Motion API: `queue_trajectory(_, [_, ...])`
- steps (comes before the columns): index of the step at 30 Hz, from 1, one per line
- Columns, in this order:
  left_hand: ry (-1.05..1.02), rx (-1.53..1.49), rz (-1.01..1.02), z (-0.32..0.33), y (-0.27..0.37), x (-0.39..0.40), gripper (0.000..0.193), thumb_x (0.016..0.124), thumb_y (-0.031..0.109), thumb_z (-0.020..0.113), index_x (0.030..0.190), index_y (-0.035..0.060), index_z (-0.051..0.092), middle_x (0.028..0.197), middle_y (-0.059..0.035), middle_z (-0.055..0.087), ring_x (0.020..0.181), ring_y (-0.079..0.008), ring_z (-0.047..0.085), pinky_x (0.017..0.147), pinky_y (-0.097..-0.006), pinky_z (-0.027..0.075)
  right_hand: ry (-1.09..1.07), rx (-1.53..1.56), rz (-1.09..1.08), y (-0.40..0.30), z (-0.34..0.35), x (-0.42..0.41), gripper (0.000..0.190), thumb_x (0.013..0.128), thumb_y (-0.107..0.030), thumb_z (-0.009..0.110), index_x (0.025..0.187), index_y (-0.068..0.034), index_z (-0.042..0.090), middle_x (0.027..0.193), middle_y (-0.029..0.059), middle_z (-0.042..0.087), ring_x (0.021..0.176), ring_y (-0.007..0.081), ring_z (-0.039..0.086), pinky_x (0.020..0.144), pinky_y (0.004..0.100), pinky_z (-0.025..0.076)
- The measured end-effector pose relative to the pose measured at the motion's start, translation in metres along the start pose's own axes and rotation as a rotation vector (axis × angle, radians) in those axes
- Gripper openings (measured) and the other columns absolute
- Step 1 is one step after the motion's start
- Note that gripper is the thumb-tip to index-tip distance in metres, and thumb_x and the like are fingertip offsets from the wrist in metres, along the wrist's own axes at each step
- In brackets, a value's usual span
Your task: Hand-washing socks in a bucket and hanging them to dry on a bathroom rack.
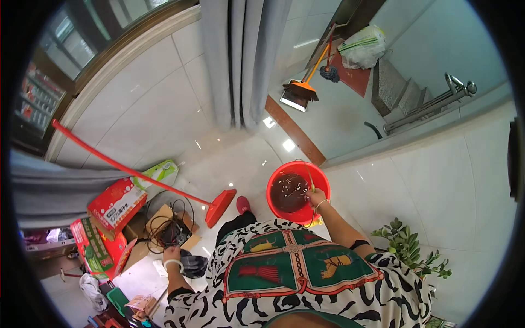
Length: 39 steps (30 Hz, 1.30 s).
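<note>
My right hand (316, 199) is closed on the wire handle (313, 184) of a red plastic bucket (325, 180), at its pale green grip. Dark, murky water (289, 192) partly fills the bucket. My left hand (172, 255), with a white bangle on the wrist, holds a dark checked cloth (193, 264) that hangs down beside it. Just beyond the left hand, an open cardboard box (162, 215) contains dark coiled cables (174, 231). Some of the cables loop out over its edges.
A red broom (221, 207) leans across red cartons (119, 205) at left. Grey curtains (246, 61) hang ahead. Past a brown threshold (295, 129) are an orange broom (303, 88), a dustpan (293, 100), a mop (329, 74) and stone steps (393, 88). A leafy plant (404, 242) stands at right.
</note>
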State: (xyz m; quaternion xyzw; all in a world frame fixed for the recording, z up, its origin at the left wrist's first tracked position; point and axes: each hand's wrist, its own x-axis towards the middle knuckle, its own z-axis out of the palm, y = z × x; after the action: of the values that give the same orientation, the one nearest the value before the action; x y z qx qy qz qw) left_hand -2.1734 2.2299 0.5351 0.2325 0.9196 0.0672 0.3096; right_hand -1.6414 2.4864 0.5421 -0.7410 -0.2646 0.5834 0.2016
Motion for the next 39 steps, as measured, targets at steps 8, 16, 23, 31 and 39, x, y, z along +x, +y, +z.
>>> queue_trajectory(8, [-0.05, 0.142, 0.613, 0.011, 0.277, 0.095, 0.034, 0.07, 0.036, 0.056, 0.07, 0.0018, 0.061, 0.066, -0.0172, 0.06, 0.064, -0.0312, 0.059, 0.062, -0.0364, 0.045, 0.237, 0.171, 0.061, -0.093, -0.047, 0.035, 0.014, 0.078, -0.022, 0.054, 0.078, -0.01, 0.047, 0.052, 0.0005, 0.041, 0.037, 0.0109, 0.038, 0.031, 0.0252, 0.028])
queue_trajectory(16, [-0.05, 0.066, 0.742, 0.041, 0.463, 0.112, 0.028, 0.069, 0.032, 0.061, 0.066, 0.0041, 0.062, 0.059, -0.0115, 0.059, 0.055, -0.021, 0.057, 0.057, -0.0327, 0.045, 0.197, -0.039, -0.1, -0.089, -0.081, 0.129, 0.016, 0.07, -0.018, 0.059, 0.074, -0.005, 0.05, 0.06, 0.0066, 0.051, 0.05, 0.0164, 0.05, 0.044, 0.0326, 0.041])
queue_trajectory(23, [-0.146, 0.066, 0.734, 0.066, 0.57, 0.131, 0.03, 0.07, 0.031, 0.061, 0.066, 0.0017, 0.062, 0.06, -0.0118, 0.06, 0.056, -0.0208, 0.056, 0.059, -0.0328, 0.045, 0.194, -0.29, -0.154, -0.128, -0.089, 0.178, 0.029, 0.067, -0.021, 0.058, 0.087, -0.001, 0.052, 0.077, 0.0176, 0.058, 0.072, 0.0295, 0.058, 0.064, 0.0368, 0.046])
queue_trajectory(31, [-0.337, 0.335, 0.845, 0.145, 0.722, 0.184, 0.032, 0.07, 0.035, 0.059, 0.072, 0.0037, 0.063, 0.071, -0.0156, 0.062, 0.069, -0.0278, 0.06, 0.067, -0.0346, 0.045, 0.211, -0.333, -0.114, -0.166, -0.103, 0.258, 0.03, 0.069, -0.021, 0.061, 0.091, -0.003, 0.053, 0.082, 0.0158, 0.059, 0.08, 0.0267, 0.058, 0.07, 0.0352, 0.045])
queue_trajectory(39, [-0.635, 0.02, 0.755, 0.195, 0.827, 0.266, 0.026, 0.074, 0.027, 0.06, 0.064, 0.0048, 0.05, 0.055, -0.0009, 0.046, 0.054, -0.0117, 0.04, 0.053, -0.029, 0.037, 0.266, -0.23, 0.04, -0.238, -0.155, 0.31, 0.025, 0.071, -0.02, 0.06, 0.088, -0.003, 0.052, 0.083, 0.0159, 0.058, 0.08, 0.0282, 0.057, 0.07, 0.0369, 0.044])
